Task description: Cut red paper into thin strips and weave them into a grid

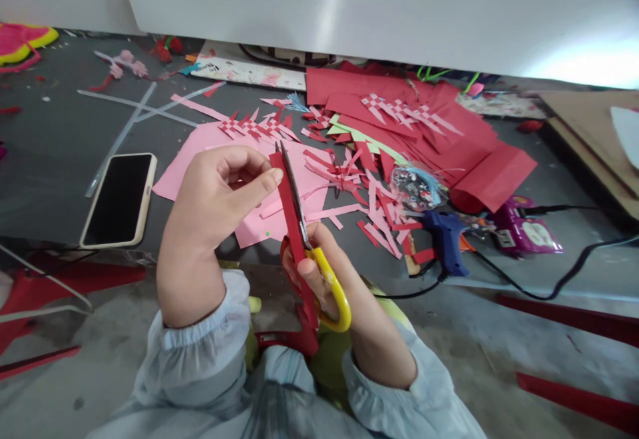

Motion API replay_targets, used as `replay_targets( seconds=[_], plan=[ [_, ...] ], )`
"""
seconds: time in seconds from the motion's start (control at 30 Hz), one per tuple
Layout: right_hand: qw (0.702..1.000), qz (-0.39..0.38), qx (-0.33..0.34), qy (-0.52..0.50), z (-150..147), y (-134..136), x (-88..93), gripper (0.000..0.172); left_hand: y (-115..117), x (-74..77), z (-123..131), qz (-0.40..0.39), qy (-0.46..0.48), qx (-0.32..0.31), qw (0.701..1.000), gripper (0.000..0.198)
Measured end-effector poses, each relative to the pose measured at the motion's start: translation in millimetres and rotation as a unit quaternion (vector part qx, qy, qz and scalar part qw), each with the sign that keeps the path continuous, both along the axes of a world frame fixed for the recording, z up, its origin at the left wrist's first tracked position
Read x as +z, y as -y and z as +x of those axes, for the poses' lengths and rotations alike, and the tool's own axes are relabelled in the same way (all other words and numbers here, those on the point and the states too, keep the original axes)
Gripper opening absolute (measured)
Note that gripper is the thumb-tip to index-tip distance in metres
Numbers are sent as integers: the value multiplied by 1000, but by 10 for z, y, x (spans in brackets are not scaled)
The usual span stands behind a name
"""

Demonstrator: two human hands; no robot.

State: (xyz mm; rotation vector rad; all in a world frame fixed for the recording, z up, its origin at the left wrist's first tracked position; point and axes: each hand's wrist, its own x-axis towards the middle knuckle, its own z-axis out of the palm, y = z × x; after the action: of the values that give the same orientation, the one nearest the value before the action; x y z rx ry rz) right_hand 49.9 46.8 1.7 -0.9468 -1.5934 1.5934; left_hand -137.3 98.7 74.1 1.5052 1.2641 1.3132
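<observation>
My left hand [219,189] pinches the upper end of a red paper strip [292,219] between thumb and fingertips. In my right hand [327,259] is a pair of scissors [329,286] with yellow handles, its dark blades pointing up and away along the strip's right edge. The strip's lower part passes by my right thumb and hangs below it. Under and beyond both hands lies pink paper [194,149] on the dark table. Woven red and pink paper pieces [254,126] rest at its far edge.
A phone [120,199] lies at the left, near clear glue sticks [124,130]. Red paper sheets [394,116], pink and red offcuts [379,206], a blue glue gun [446,239] with its cable and a purple packet [524,226] are at the right. A white panel [379,13] stands behind.
</observation>
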Motion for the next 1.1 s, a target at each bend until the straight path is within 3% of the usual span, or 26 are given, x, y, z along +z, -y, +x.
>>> replay_targets(
  seconds=[0.53, 0.9, 1.1],
  plan=[
    [990, -49, 33, -127, -9, -17, 110, 40, 27, 69, 68, -39, -26, 8, 999, 11],
    [992, -44, 22, -114, -21, 2, 200, 43, 39, 96, 89, -62, -29, 0, 998, 8],
    [993, -42, 35, -108, 27, -16, 164, 42, 37, 96, 88, -71, -41, 0, 997, 8]
  ],
)
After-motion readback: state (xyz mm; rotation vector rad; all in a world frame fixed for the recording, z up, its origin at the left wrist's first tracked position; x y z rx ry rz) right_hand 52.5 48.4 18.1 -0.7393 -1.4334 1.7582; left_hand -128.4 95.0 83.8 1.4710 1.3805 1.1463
